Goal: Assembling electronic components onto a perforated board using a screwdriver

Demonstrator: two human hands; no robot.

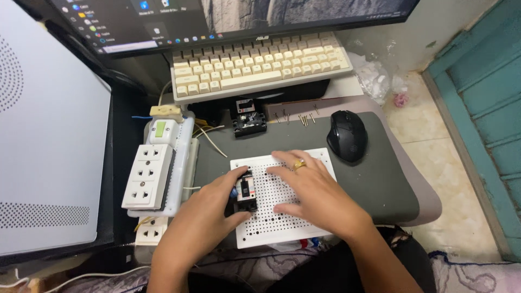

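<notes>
A white perforated board lies on the dark desk mat. My left hand grips a small black circuit breaker standing on the board's left part. My right hand, with a gold ring on one finger, rests flat on the board with fingers spread, pressing it down just right of the breaker.
A second black breaker sits behind the board near several loose screws. A black mouse lies at the right, a white socket strip at the left, a cream keyboard and a monitor behind. A white case stands far left.
</notes>
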